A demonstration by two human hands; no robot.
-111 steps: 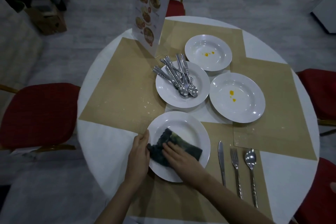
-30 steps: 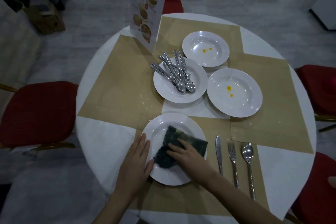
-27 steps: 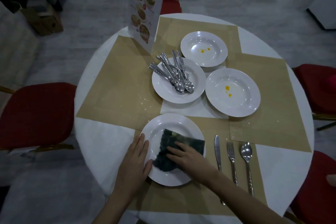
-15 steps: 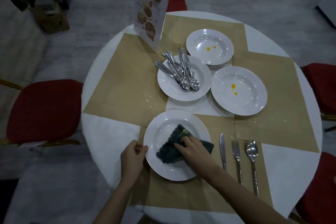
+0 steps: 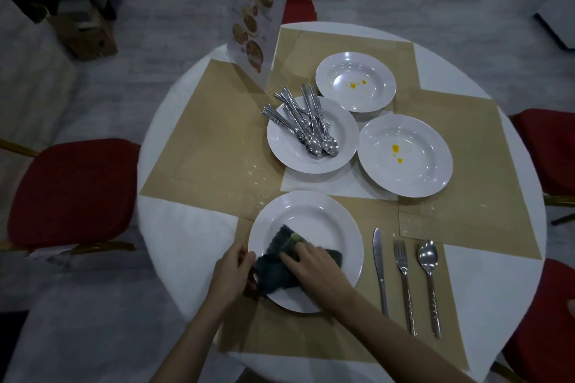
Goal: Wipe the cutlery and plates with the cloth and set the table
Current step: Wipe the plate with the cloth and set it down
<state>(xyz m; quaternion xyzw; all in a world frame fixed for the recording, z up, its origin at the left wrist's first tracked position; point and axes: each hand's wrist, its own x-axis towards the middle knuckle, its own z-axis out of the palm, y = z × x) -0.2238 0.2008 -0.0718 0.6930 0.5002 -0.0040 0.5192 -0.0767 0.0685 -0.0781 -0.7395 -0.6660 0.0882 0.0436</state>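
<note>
Now we note cloth on near plate, long axis left-right. Right hand presses it flat, fingers straight, together. Left hand pinches cloth's left end at rim; nearer for lifting, we judge.

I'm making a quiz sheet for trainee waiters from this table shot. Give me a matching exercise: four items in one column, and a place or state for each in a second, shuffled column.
Items:
1. Dark green cloth
2. Pile of unsorted steel cutlery
3. Far white plate beside the menu stand
4. Lone steel spoon

States:
A. Carries small orange spots
B. Lies on the tan placemat, right of a fork
C. Pressed under the right hand on the nearest plate
D. Heaped on a white plate in the middle

Pairs: 1-C, 2-D, 3-A, 4-B
</note>
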